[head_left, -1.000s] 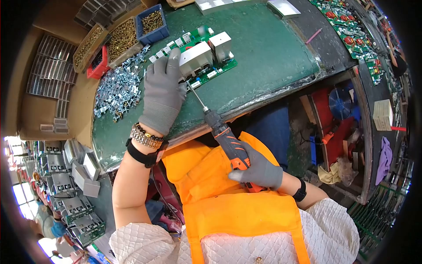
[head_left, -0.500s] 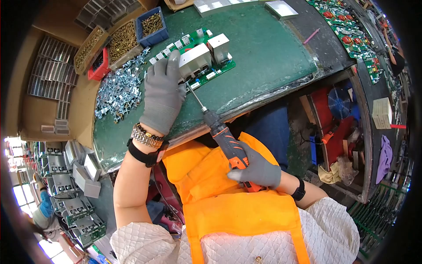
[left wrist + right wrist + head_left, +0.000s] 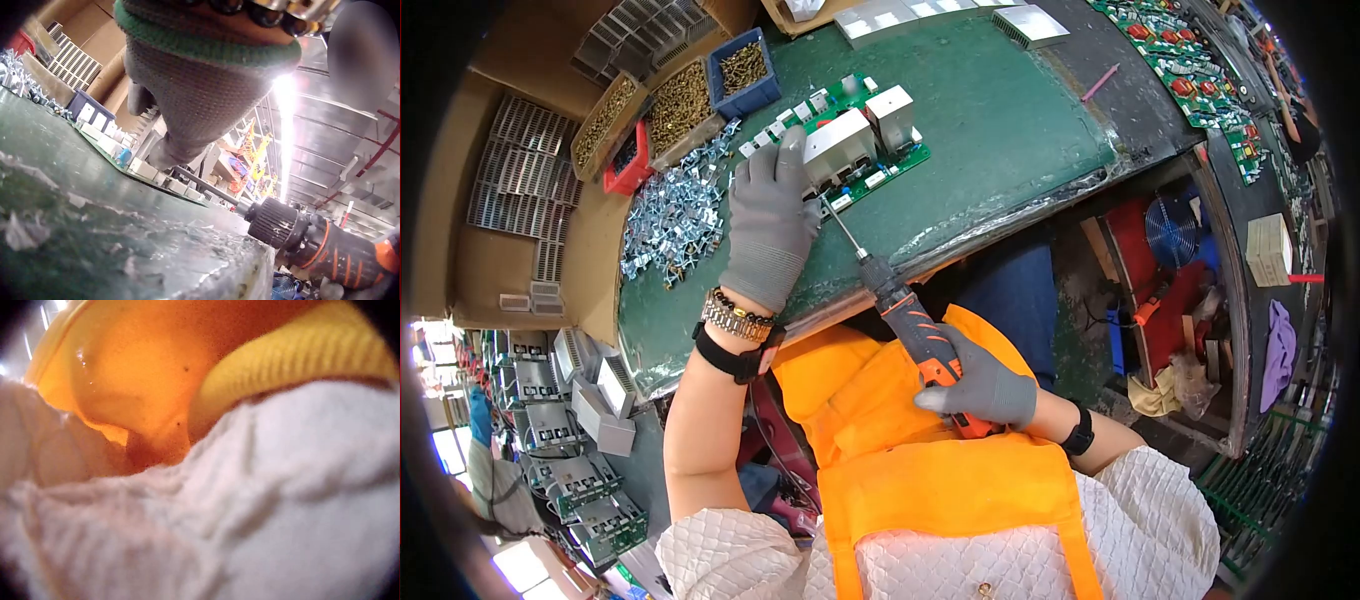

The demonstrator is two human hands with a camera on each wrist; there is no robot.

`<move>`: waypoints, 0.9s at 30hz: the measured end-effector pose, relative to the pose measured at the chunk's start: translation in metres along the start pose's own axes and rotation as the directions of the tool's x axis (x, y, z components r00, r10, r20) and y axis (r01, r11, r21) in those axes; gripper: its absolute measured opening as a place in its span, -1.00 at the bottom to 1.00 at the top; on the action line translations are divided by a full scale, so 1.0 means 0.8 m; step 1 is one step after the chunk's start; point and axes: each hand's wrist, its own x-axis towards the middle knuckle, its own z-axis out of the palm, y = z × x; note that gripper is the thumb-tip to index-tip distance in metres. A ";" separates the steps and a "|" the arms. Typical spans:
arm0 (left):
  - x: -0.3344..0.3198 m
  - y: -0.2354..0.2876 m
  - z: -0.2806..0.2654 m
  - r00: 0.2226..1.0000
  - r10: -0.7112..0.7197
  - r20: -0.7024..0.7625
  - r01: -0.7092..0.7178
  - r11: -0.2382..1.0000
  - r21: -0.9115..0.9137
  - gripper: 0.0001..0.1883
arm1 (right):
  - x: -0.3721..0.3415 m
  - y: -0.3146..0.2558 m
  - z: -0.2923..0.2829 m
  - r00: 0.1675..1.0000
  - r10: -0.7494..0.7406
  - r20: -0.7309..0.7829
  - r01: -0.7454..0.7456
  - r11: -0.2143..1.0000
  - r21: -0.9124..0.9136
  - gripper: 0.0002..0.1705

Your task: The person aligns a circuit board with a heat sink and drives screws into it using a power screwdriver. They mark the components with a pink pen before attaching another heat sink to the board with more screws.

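Observation:
A green circuit board (image 3: 867, 185) with silver heat sinks (image 3: 840, 145) lies on the green-topped bench. My left hand (image 3: 770, 215), in a grey glove, holds the board's left end, fingers beside the heat sink and thumb low at its near side. My right hand (image 3: 985, 385), also gloved, grips a black and orange cordless drill (image 3: 915, 325). Its long bit (image 3: 838, 225) slants up to the board's near edge, close to the left thumb. In the left wrist view, the bit (image 3: 206, 185) reaches under the gloved fingertips. The right wrist view shows only white and orange cloth.
Loose metal clips (image 3: 670, 220) lie in a pile left of the board. Behind them stand a red bin (image 3: 630, 165), a blue bin (image 3: 745, 75) of brass-coloured screws and a cardboard box (image 3: 595, 240). More circuit boards (image 3: 1190, 85) lie at the right.
The head view has shifted slightly. Both hands, the drill and the circuit board keep nearly the same positions to one another. At far left, another person's arm has moved.

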 end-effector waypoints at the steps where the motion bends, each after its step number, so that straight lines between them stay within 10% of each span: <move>1: 0.000 0.000 0.000 1.000 -0.002 0.004 0.002 1.000 0.006 -0.06 | -0.001 -0.002 0.000 1.000 -0.002 0.000 0.002 1.000 0.000 -0.05; 10: 0.005 -0.016 -0.017 0.988 0.150 0.032 -0.148 0.986 -0.078 -0.18 | -0.004 -0.006 -0.008 0.993 0.078 0.087 -0.090 0.986 0.140 -0.13; 12: 0.006 -0.019 -0.014 0.985 0.166 0.035 -0.163 0.983 -0.089 -0.19 | -0.004 -0.002 -0.015 0.953 0.032 0.302 -0.179 0.862 0.474 -0.20; 22: 0.004 -0.010 -0.013 0.980 0.200 -0.024 -0.200 0.980 -0.020 -0.20 | 0.001 0.004 -0.014 0.987 -0.004 0.162 -0.035 0.971 0.236 -0.40; 26: -0.002 -0.026 -0.013 0.970 0.171 0.175 -0.163 0.985 -0.058 -0.29 | 0.000 -0.001 -0.010 0.988 0.059 0.143 -0.093 0.965 0.244 -0.32; 27: -0.007 -0.028 -0.005 0.978 0.207 -0.010 -0.206 0.965 -0.159 -0.48 | -0.004 -0.016 0.001 0.995 0.007 0.097 -0.031 0.967 0.251 -0.30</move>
